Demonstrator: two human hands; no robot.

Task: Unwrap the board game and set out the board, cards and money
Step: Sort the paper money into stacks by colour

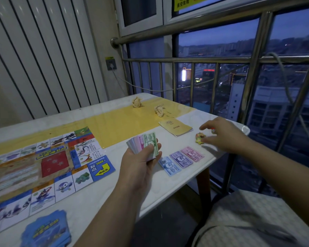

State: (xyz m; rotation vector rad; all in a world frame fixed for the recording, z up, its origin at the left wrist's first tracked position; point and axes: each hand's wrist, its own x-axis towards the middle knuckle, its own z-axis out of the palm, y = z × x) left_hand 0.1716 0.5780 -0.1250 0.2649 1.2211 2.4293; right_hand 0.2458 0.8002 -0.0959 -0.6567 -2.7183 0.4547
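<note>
Board (43, 166) laid flat on left of table (89, 202); blue card stack (46, 230) set by the front edge. Three notes (181, 160), blue, purple and pink, laid side by side near the right edge. Money wad (144, 145) fanned and gripped in left hand (141, 166), thumb curled over it. Right hand (221, 134) stretched toward the far right corner, fingers spread, nothing held; small yellow piece (200, 138) at its fingertips.
</note>
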